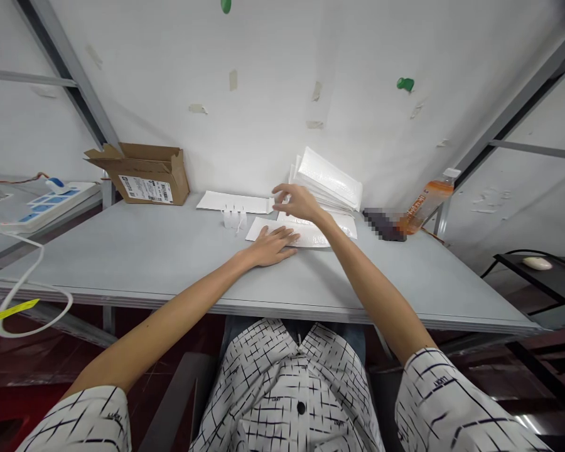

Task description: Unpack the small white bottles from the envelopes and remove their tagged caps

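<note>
Currently, from my distant seat, I have the left grip (269,247) laid flat with its fingers spread, pressing on a white padded envelope (312,236) in the middle of the worktop (122,251) rather than clasping it. The right grip (299,202) is raised just behind it, fingers curved toward a small white piece (271,204); I cannot tell whether they pinch it or merely sit beside it. If they do have it, I judge that something so slight could slip or land crooked, since the fingers hide the contact from me. Pushing sideways with my left palm could make the glossy envelope skid or crease. A 2nd envelope (348,225) lies just behind the 1st, and past it a stack of envelopes (332,179) sits fanned and tilted, so a knock from my right wrist might send it sliding. Left of the grips, a long white packet (230,201) lies near a curled white strip (235,219), which a careless sweep of my left side might drag along. Farther out, a cardboard box (179,172) stands at the left rear; at the right, a bottle of orange liquid (426,204) stands by a blurred dark thing (381,223), and a wide elbow swing could tip it.
</note>
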A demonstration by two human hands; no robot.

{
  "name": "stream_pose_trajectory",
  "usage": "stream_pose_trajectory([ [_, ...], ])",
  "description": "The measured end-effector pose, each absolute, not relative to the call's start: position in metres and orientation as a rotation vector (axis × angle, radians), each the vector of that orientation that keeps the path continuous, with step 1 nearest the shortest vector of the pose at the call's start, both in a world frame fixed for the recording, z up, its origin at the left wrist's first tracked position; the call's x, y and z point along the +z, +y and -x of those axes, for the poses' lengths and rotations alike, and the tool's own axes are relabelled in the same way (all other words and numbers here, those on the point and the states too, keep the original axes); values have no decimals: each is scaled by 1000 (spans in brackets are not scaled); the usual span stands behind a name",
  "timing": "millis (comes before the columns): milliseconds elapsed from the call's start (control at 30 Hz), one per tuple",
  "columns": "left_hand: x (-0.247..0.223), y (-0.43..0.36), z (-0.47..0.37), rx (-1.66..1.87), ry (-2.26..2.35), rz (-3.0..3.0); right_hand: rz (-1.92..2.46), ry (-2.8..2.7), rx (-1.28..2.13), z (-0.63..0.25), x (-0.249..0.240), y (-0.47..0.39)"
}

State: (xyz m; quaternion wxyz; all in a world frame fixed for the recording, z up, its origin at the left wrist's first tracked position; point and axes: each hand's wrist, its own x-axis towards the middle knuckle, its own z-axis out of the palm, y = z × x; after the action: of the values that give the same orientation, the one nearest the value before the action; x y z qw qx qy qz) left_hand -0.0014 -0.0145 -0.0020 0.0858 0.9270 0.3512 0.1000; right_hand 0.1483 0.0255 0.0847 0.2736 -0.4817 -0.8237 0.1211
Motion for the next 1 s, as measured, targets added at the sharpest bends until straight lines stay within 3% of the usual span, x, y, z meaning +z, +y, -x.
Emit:
stream_pose_trajectory([
  [167,-2,-16,-2,361,1123,-2764,1373,-1909,350,-238,75,-3],
  [333,-3,-16,-4,377,1144,-2789,1486,-1890,648,-293,43,-18],
  [533,-4,-16,-4,347,1142,-2813,1440,-1952,721,-284,16,-14],
  [1000,-3,-15,-3,386,1135,-2861,1517,-1670,828,-273,17,-18],
])
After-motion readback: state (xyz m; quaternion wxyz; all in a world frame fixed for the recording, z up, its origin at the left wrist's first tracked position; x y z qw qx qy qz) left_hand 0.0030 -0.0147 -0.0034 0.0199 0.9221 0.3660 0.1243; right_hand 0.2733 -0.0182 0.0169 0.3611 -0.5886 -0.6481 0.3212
